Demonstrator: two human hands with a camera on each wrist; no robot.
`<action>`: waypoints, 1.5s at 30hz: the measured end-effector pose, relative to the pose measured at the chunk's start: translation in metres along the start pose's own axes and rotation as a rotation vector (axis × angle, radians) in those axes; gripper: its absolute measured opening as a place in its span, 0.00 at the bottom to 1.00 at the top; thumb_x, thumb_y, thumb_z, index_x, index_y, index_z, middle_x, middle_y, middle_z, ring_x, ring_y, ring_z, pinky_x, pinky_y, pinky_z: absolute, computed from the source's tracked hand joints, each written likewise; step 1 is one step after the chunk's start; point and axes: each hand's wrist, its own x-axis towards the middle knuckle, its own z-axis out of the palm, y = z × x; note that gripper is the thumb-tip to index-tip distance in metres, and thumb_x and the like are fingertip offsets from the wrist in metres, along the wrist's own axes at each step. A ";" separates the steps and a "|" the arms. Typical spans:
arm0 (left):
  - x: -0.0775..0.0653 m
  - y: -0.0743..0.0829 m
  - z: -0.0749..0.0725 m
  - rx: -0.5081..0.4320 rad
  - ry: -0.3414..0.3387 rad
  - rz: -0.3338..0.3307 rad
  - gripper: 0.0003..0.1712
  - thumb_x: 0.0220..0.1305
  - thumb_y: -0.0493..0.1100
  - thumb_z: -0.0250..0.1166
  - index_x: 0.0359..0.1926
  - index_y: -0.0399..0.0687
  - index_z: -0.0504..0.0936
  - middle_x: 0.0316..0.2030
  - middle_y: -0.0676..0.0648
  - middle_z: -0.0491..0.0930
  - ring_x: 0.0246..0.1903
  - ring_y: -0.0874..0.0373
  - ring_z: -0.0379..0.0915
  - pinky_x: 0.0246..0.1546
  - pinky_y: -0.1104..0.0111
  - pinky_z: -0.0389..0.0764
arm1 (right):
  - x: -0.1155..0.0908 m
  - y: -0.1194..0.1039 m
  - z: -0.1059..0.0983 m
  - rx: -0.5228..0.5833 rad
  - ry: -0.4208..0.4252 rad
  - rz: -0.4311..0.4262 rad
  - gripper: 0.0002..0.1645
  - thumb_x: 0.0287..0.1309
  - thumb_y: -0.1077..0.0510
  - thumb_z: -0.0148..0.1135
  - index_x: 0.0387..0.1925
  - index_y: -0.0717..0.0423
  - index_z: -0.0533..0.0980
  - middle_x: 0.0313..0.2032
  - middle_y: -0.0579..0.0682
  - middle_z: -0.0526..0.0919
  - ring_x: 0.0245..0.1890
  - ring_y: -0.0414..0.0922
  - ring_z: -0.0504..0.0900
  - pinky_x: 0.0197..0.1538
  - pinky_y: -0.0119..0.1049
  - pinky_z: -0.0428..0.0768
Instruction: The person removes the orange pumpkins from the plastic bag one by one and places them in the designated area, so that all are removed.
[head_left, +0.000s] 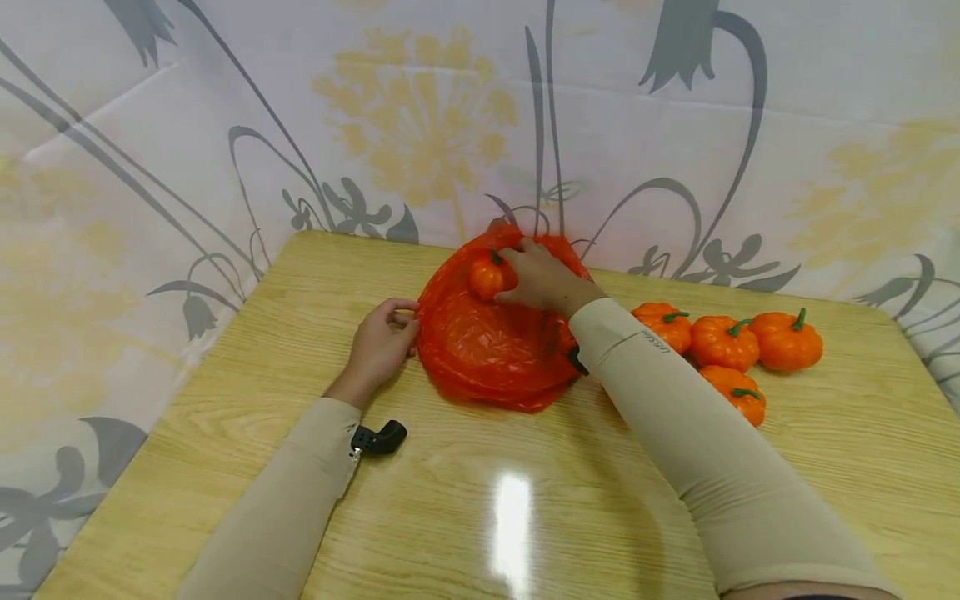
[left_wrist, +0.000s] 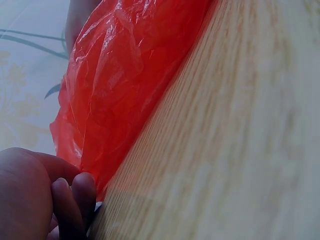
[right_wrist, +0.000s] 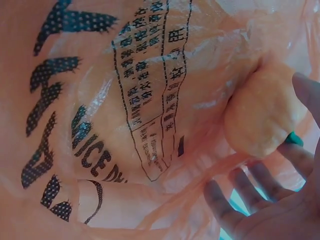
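A thin red plastic bag (head_left: 491, 346) lies spread with its mouth up near the back of the table. Inside it, toward its far side, sits a small orange toy pumpkin (head_left: 487, 279) with a green stem. My right hand (head_left: 542, 277) reaches into the bag and holds this pumpkin between thumb and index finger; its other fingers spread apart in the right wrist view. At the bag's left edge, my left hand (head_left: 381, 340) pinches the plastic between thumb and fingertips. Dark printed lettering (right_wrist: 95, 155) shows on the bag's inside.
Several more orange pumpkins (head_left: 723, 343) stand grouped to the right of the bag, partly hidden by my right sleeve (head_left: 675, 417). The wooden table (head_left: 420, 517) meets a flower-patterned cloth (head_left: 450, 108) along its back edge.
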 end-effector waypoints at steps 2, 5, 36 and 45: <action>0.000 0.001 0.001 0.001 -0.006 -0.003 0.16 0.72 0.41 0.59 0.59 0.47 0.76 0.43 0.41 0.78 0.21 0.58 0.75 0.22 0.72 0.78 | -0.001 0.002 -0.001 0.018 -0.001 -0.003 0.48 0.61 0.43 0.68 0.75 0.53 0.59 0.73 0.64 0.57 0.73 0.60 0.59 0.74 0.56 0.63; 0.001 0.003 0.003 0.008 -0.008 -0.002 0.16 0.72 0.42 0.59 0.59 0.47 0.75 0.43 0.41 0.79 0.22 0.58 0.75 0.24 0.72 0.79 | -0.004 0.005 -0.002 0.055 0.000 -0.020 0.48 0.59 0.44 0.70 0.74 0.52 0.59 0.73 0.62 0.60 0.73 0.58 0.60 0.73 0.56 0.64; 0.000 0.001 0.000 0.011 0.003 0.003 0.17 0.72 0.42 0.59 0.59 0.46 0.75 0.43 0.40 0.79 0.20 0.59 0.75 0.22 0.72 0.79 | -0.018 -0.007 0.014 0.213 -0.024 -0.063 0.43 0.58 0.42 0.71 0.65 0.49 0.58 0.45 0.52 0.78 0.44 0.49 0.78 0.56 0.42 0.81; 0.000 0.001 0.000 0.019 0.000 0.005 0.17 0.71 0.41 0.59 0.59 0.45 0.75 0.44 0.39 0.79 0.20 0.61 0.75 0.22 0.73 0.79 | -0.028 -0.009 0.015 0.200 0.002 -0.059 0.44 0.58 0.45 0.72 0.68 0.50 0.58 0.55 0.52 0.77 0.51 0.50 0.76 0.63 0.45 0.78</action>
